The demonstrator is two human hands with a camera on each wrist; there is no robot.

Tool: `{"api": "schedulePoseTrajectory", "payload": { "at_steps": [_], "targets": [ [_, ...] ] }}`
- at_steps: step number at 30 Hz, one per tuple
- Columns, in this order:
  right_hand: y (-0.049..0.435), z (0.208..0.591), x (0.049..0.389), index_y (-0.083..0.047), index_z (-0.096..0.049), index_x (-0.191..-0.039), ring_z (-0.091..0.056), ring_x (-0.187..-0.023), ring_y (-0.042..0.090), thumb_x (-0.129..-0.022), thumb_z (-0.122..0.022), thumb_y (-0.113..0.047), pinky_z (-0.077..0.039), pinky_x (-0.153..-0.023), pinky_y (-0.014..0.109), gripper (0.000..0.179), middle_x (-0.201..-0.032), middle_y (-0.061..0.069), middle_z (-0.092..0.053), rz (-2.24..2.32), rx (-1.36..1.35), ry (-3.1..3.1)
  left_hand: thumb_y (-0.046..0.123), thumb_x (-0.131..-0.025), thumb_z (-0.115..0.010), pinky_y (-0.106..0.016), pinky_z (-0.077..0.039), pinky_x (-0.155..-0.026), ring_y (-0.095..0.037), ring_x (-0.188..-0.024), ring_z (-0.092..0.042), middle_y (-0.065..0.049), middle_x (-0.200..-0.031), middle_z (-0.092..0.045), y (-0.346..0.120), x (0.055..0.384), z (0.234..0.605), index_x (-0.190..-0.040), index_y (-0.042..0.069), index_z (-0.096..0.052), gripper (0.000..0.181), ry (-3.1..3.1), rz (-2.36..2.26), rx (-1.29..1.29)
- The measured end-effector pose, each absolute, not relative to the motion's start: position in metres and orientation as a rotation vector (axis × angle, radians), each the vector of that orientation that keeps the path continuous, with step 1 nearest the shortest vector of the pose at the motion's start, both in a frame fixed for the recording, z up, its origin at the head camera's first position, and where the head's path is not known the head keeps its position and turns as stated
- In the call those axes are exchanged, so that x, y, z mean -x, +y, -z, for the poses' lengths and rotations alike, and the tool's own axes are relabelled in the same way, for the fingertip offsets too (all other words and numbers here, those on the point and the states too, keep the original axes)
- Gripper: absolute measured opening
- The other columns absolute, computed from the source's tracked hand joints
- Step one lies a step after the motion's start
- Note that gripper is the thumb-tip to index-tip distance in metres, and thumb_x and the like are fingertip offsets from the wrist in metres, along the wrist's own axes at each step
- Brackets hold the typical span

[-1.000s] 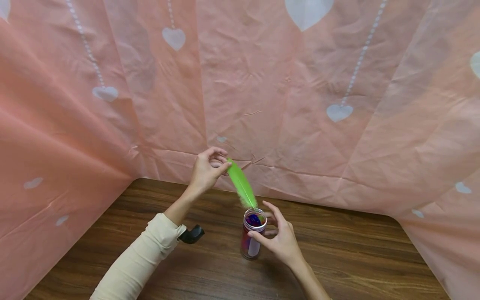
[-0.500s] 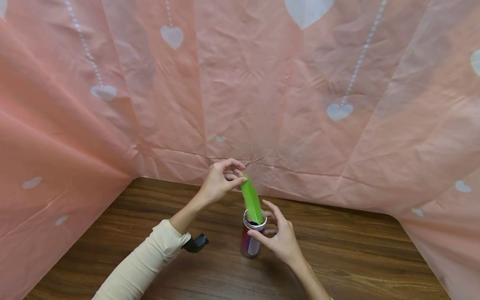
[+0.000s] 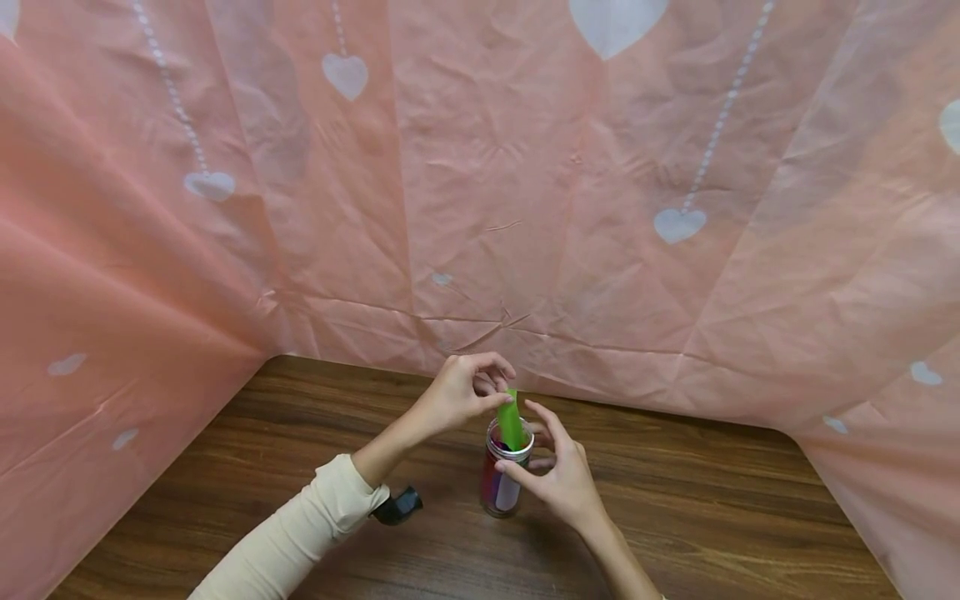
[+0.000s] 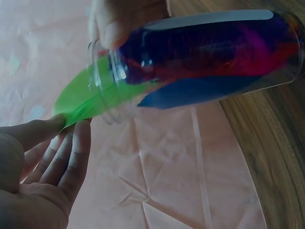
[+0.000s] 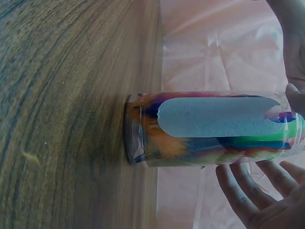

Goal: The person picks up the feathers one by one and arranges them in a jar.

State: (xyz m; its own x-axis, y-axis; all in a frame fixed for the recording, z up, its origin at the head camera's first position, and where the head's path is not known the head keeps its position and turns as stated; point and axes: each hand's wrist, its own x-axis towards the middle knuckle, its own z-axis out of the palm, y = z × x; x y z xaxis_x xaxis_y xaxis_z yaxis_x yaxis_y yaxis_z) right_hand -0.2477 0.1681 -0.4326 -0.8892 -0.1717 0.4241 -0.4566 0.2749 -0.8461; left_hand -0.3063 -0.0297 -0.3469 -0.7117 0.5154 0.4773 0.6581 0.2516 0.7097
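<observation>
A clear jar (image 3: 507,490) with a white label stands upright on the wooden table, with colourful feathers inside it. My left hand (image 3: 459,395) pinches the top end of a green feather (image 3: 511,427) between thumb and fingers, just above the jar's mouth. The feather's lower part is inside the jar, as the left wrist view also shows, where a blue feather (image 4: 200,90) lies against the glass. With thumb and fingers on either side near the rim, my right hand (image 3: 564,477) holds the jar. In the right wrist view the label (image 5: 219,117) faces the camera.
A pink cloth (image 3: 570,208) printed with white hearts hangs behind and on the sides of the table (image 3: 675,517). A black curved piece (image 3: 397,506) sticks out from the left sleeve's cuff.
My left hand has moved right and down, lowering the green feather from above the rim into the jar. My right hand and the jar have stayed in place.
</observation>
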Motion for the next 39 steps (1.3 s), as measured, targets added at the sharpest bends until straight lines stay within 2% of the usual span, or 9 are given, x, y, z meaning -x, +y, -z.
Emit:
{"api": "schedulePoseTrajectory", "payload": {
  "at_steps": [5, 17, 26, 29, 35, 39],
  "targets": [
    [0.169, 0.433, 0.247, -0.004, -0.048, -0.147, -0.073, -0.096, 0.036, -0.079, -0.091, -0.01, -0.063, -0.071, 0.031, 0.081, -0.113, 0.016, -0.074, -1.653, -0.594, -2.3, -0.009, -0.087, -0.077, -0.017, -0.057, -0.067, -0.01, -0.074, -0.07, -0.01, -0.085, -0.072, -0.025, 0.302, 0.352, -0.107, -0.005, -0.068, 0.022, -2.441, 1.291, 1.234],
    [0.169, 0.434, 0.244, -0.001, -0.047, -0.147, -0.074, -0.097, 0.035, -0.08, -0.091, -0.01, -0.063, -0.073, 0.033, 0.081, -0.113, 0.016, -0.074, -1.641, -0.587, -2.314, -0.01, -0.087, -0.077, -0.013, -0.054, -0.068, -0.013, -0.075, -0.07, -0.008, -0.084, -0.073, -0.019, 0.294, 0.355, -0.112, -0.003, -0.067, 0.028, -2.498, 1.074, 1.362],
    [0.167, 0.433, 0.243, -0.002, -0.049, -0.145, -0.072, -0.103, 0.037, -0.08, -0.09, -0.009, -0.063, -0.072, 0.031, 0.078, -0.115, 0.018, -0.073, -1.657, -0.587, -2.305, -0.013, -0.085, -0.073, -0.013, -0.044, -0.057, -0.002, -0.064, -0.053, -0.002, -0.078, -0.068, -0.015, 0.289, 0.352, -0.115, 0.004, -0.069, 0.035, -2.539, 0.861, 1.419],
    [0.166, 0.434, 0.243, -0.002, -0.05, -0.143, -0.072, -0.102, 0.037, -0.08, -0.09, -0.009, -0.063, -0.072, 0.032, 0.076, -0.115, 0.019, -0.073, -1.664, -0.593, -2.302, -0.012, -0.086, -0.074, -0.013, -0.046, -0.059, -0.002, -0.066, -0.055, -0.003, -0.081, -0.07, -0.016, 0.288, 0.352, -0.117, 0.004, -0.069, 0.036, -2.548, 0.881, 1.432],
    [0.167, 0.434, 0.242, 0.0, -0.047, -0.147, -0.073, -0.102, 0.039, -0.08, -0.09, -0.008, -0.064, -0.074, 0.035, 0.079, -0.119, 0.021, -0.072, -1.667, -0.608, -2.294, -0.008, -0.089, -0.076, -0.013, -0.053, -0.066, -0.01, -0.076, -0.07, -0.008, -0.087, -0.075, -0.024, 0.286, 0.352, -0.122, 0.0, -0.066, 0.035, -2.533, 1.016, 1.432],
    [0.168, 0.433, 0.243, -0.003, -0.048, -0.147, -0.073, -0.101, 0.038, -0.08, -0.09, -0.009, -0.063, -0.074, 0.033, 0.079, -0.118, 0.018, -0.072, -1.654, -0.6, -2.287, -0.008, -0.089, -0.076, -0.013, -0.055, -0.069, -0.014, -0.08, -0.074, -0.011, -0.092, -0.077, -0.027, 0.286, 0.353, -0.123, -0.002, -0.066, 0.036, -2.477, 1.05, 1.451]
  ]
}}
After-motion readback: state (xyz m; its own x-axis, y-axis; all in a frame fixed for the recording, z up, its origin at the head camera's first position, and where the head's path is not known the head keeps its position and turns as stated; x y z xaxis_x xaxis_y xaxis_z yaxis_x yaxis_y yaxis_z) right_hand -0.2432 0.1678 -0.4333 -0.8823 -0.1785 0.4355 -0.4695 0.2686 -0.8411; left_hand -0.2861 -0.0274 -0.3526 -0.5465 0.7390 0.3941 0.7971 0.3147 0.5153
